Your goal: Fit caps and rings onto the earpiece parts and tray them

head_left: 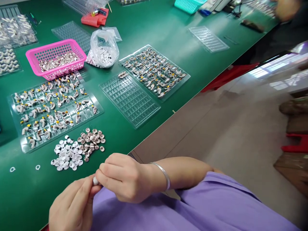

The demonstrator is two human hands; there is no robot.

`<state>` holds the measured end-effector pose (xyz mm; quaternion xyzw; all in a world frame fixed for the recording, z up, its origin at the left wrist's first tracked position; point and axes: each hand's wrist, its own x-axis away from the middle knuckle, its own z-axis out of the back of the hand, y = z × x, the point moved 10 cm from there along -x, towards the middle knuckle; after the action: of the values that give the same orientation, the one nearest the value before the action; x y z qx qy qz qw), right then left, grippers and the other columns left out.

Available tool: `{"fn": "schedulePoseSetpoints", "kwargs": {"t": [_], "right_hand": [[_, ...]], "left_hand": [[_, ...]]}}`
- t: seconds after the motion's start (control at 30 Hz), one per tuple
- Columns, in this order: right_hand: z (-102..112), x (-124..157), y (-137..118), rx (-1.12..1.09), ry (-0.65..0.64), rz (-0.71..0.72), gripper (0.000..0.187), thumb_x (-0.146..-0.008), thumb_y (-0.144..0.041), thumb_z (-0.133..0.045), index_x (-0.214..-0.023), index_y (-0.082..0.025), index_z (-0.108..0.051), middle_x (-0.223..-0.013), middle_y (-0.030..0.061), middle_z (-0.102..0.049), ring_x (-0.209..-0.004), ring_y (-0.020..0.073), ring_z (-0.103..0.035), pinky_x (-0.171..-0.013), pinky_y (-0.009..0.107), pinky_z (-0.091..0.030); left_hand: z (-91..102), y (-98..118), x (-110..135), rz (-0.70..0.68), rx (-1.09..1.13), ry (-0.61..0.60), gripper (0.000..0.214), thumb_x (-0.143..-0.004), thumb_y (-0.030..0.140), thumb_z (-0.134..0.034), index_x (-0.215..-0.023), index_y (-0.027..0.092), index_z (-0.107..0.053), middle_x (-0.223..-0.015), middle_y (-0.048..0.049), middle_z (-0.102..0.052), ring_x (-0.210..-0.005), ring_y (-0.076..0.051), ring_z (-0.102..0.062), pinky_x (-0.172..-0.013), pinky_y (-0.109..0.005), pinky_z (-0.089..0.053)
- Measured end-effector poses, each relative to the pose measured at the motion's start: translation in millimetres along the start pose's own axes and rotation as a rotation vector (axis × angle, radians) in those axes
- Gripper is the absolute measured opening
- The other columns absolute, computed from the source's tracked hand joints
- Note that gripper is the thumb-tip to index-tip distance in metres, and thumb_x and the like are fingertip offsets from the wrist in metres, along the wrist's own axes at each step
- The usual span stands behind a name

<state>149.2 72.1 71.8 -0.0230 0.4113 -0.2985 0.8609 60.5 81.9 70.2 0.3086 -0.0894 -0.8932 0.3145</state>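
Observation:
My left hand and my right hand meet low in the view above my purple lap, both closed in a pinch on one small white part held between the fingertips. A silver bangle circles my right wrist. On the green table, just beyond my hands, lies a loose heap of small white caps beside a heap of small brown rings. A clear tray of white curved parts sits behind the heaps.
A pink basket of metal parts, a plastic bag of parts, an empty clear tray and a filled tray stand farther back. Another person's hand is at the far right. The table edge runs diagonally; floor lies to its right.

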Motion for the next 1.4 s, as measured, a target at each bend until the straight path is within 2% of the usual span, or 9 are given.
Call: {"fn": "schedulePoseSetpoints", "kwargs": {"t": [0.23, 0.37, 0.47, 0.6, 0.73, 0.83, 1.1, 1.27, 1.4], "right_hand": [[4, 0, -8, -0.016, 0.061, 0.034, 0.034, -0.094, -0.010, -0.040, -0.074, -0.006, -0.067, -0.067, 0.0065, -0.054, -0.056, 0.0152, -0.042, -0.051, 0.030, -0.032], [5, -2, -8, -0.033, 0.083, 0.038, 0.038, -0.095, -0.010, -0.038, -0.069, -0.008, -0.065, -0.063, 0.0046, -0.052, -0.053, 0.0141, -0.041, -0.049, 0.030, -0.032], [4, -4, -5, -0.052, 0.046, 0.041, 0.038, -0.095, -0.009, -0.038, -0.068, -0.008, -0.065, -0.060, 0.0032, -0.050, -0.052, 0.0136, -0.041, -0.048, 0.029, -0.034], [8, -9, -2, 0.009, -0.003, 0.090, 0.029, -0.097, -0.012, -0.043, -0.082, -0.004, -0.068, -0.068, 0.0059, -0.058, -0.056, 0.0140, -0.050, -0.049, 0.028, -0.041], [18, -11, -4, 0.066, 0.049, 0.160, 0.022, -0.095, -0.010, -0.050, -0.090, 0.000, -0.068, -0.073, 0.0089, -0.063, -0.062, 0.0149, -0.059, -0.055, 0.028, -0.051], [18, -10, -6, 0.077, 0.068, 0.181, 0.020, -0.094, -0.010, -0.053, -0.087, 0.000, -0.069, -0.071, 0.0093, -0.064, -0.063, 0.0147, -0.061, -0.057, 0.028, -0.053], [20, -8, -18, 0.110, 0.168, 0.247, 0.028, -0.092, -0.009, -0.051, -0.073, -0.006, -0.071, -0.066, 0.0080, -0.063, -0.055, 0.0124, -0.057, -0.047, 0.025, -0.045], [23, -5, -22, 0.101, 0.231, 0.284, 0.026, -0.090, -0.011, -0.058, -0.067, -0.008, -0.069, -0.065, 0.0078, -0.060, -0.054, 0.0118, -0.054, -0.045, 0.024, -0.040], [19, -5, -17, 0.074, 0.187, 0.273, 0.021, -0.090, -0.014, -0.062, -0.070, -0.008, -0.067, -0.065, 0.0047, -0.057, -0.053, 0.0106, -0.051, -0.046, 0.024, -0.039]], "left_hand": [[4.0, 12, -1, -0.071, 0.079, -0.004, 0.020, -0.088, -0.004, -0.053, -0.098, 0.006, -0.066, -0.078, -0.0121, -0.075, -0.076, -0.016, -0.072, -0.073, -0.024, -0.057], [4.0, 11, 3, -0.045, 0.079, 0.032, 0.025, -0.083, -0.010, -0.055, -0.097, 0.007, -0.066, -0.077, -0.0115, -0.075, -0.077, -0.016, -0.071, -0.073, -0.026, -0.057], [3.6, 8, 5, -0.028, 0.072, 0.052, 0.023, -0.085, -0.007, -0.054, -0.096, 0.008, -0.066, -0.078, -0.0109, -0.076, -0.074, -0.015, -0.072, -0.071, -0.024, -0.058], [5.5, 2, -1, 0.010, 0.064, 0.071, 0.018, -0.091, 0.003, -0.053, -0.098, 0.012, -0.067, -0.079, -0.0094, -0.078, -0.071, -0.015, -0.074, -0.070, -0.022, -0.059], [8.9, -5, -3, 0.067, 0.077, 0.113, 0.012, -0.093, 0.014, -0.058, -0.097, 0.014, -0.069, -0.079, -0.0078, -0.078, -0.068, -0.015, -0.075, -0.072, -0.021, -0.060], [4.8, -10, 4, 0.092, 0.110, 0.099, 0.015, -0.090, 0.010, -0.059, -0.100, 0.015, -0.070, -0.084, -0.0074, -0.079, -0.073, -0.016, -0.075, -0.074, -0.022, -0.060], [3.2, -11, 22, 0.023, 0.194, 0.108, 0.050, -0.080, -0.004, -0.062, -0.125, 0.017, -0.065, -0.088, -0.0064, -0.077, -0.078, -0.018, -0.073, -0.075, -0.027, -0.060], [2.9, -5, 18, -0.011, 0.250, 0.083, 0.056, -0.079, -0.005, -0.060, -0.129, 0.018, -0.062, -0.086, -0.0063, -0.076, -0.073, -0.018, -0.073, -0.070, -0.028, -0.061], [1.5, -7, 14, 0.014, 0.264, 0.103, 0.054, -0.079, -0.005, -0.059, -0.127, 0.019, -0.064, -0.083, -0.0050, -0.076, -0.069, -0.017, -0.072, -0.066, -0.026, -0.060]]}}
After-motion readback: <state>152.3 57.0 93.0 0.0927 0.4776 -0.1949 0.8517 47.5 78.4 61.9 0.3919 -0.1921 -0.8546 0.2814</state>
